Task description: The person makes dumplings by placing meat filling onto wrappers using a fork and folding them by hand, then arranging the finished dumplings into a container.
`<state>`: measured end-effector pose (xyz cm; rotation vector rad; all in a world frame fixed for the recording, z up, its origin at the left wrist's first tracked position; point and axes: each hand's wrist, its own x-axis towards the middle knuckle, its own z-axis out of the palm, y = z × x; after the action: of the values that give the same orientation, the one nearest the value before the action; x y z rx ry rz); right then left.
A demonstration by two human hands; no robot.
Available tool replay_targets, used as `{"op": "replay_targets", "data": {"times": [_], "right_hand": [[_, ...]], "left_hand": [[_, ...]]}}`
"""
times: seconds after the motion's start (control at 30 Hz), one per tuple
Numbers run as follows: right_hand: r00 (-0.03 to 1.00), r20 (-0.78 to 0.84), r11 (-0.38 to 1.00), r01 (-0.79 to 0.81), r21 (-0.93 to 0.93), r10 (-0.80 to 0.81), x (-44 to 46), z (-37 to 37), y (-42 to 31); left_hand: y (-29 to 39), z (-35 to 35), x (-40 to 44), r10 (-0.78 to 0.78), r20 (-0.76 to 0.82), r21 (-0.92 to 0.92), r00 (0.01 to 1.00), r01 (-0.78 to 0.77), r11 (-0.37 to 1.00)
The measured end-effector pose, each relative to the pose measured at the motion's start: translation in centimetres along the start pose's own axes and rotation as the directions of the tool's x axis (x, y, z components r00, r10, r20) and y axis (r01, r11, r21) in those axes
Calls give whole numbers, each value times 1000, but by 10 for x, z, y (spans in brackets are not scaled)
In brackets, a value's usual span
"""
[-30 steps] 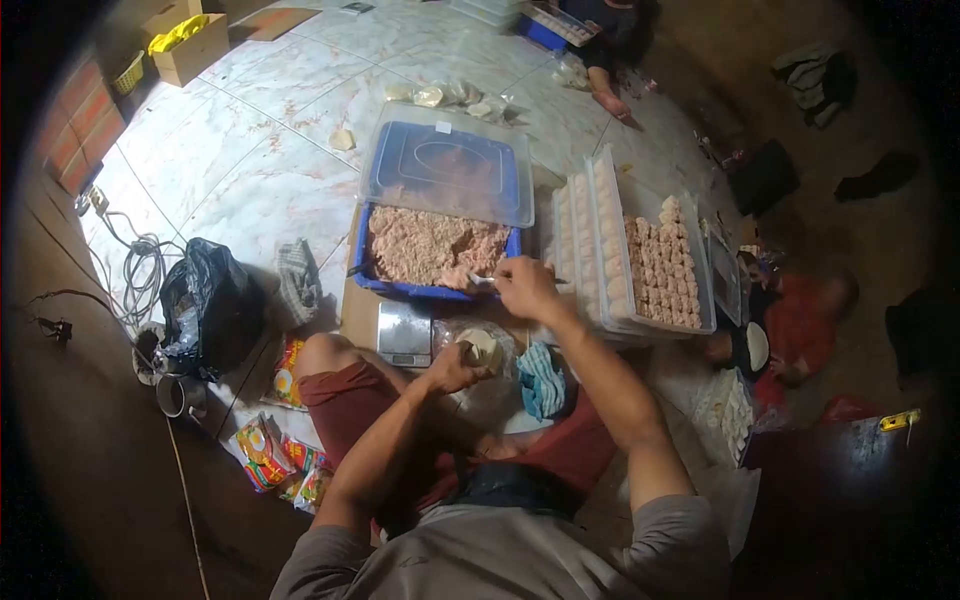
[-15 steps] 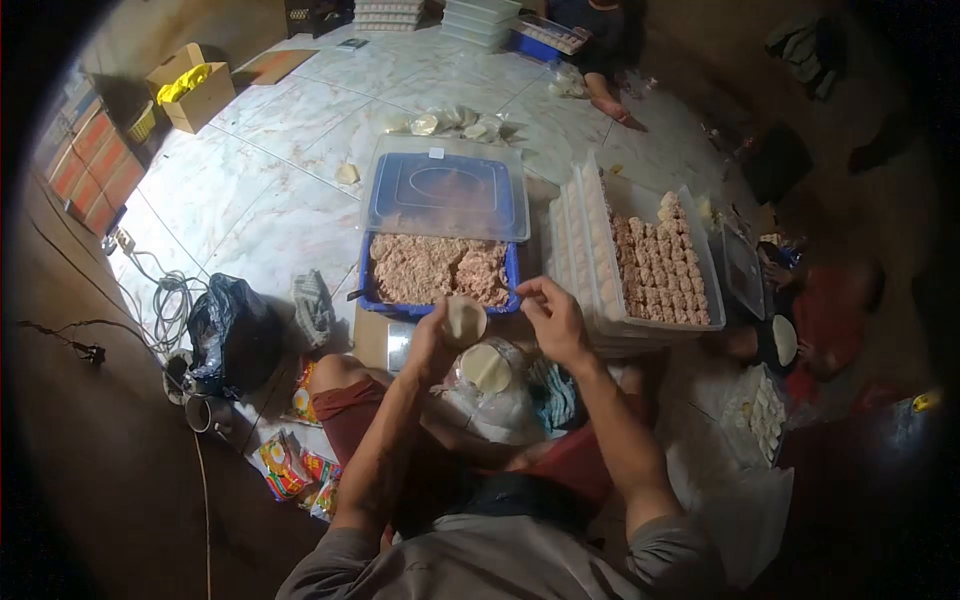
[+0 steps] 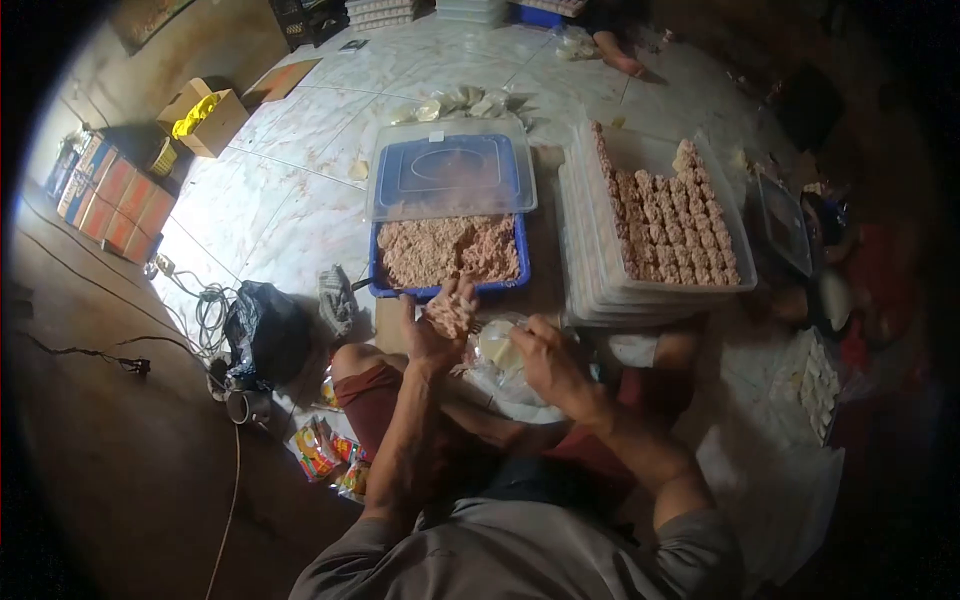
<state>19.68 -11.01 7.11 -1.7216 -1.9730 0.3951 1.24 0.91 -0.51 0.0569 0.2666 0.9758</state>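
Observation:
My left hand point(image 3: 430, 345) is cupped, palm up, around a lumpy, pinkish meat-filled dumpling point(image 3: 450, 313), just in front of the filling tub. The fingers of my right hand point(image 3: 550, 365) are pinched at the edge of a pale round dumpling wrapper point(image 3: 500, 350) lying in an open plastic bag between my legs. Whether a tool is also in that hand is hidden. Ground meat filling point(image 3: 430, 250) fills the blue tub point(image 3: 400, 292), whose clear lid point(image 3: 450, 210) rests across its far part. To the right, rows of open-topped dumplings point(image 3: 670, 230) stand in a stacked clear tray point(image 3: 745, 265).
Packs of wrappers point(image 3: 465, 103) lie behind the tub. A black plastic bag point(image 3: 265, 330), a mug point(image 3: 247, 405), a striped cloth point(image 3: 337, 300) and colourful packets point(image 3: 315, 450) are on my left. Another person's foot point(image 3: 620, 58) shows at the back; another person sits at right.
My right hand has moved from the tub's edge down to the wrappers. My left hand, which showed a flat wrapper, now shows meat filling. The view has shifted slightly.

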Motion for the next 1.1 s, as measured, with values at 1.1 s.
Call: {"op": "replay_targets", "data": {"times": [1.1], "right_hand": [[977,-211,984,17,178,21,-9,-21,8]], "left_hand": [[-11,55,-31,134,243,11,961,-141,990]]}}
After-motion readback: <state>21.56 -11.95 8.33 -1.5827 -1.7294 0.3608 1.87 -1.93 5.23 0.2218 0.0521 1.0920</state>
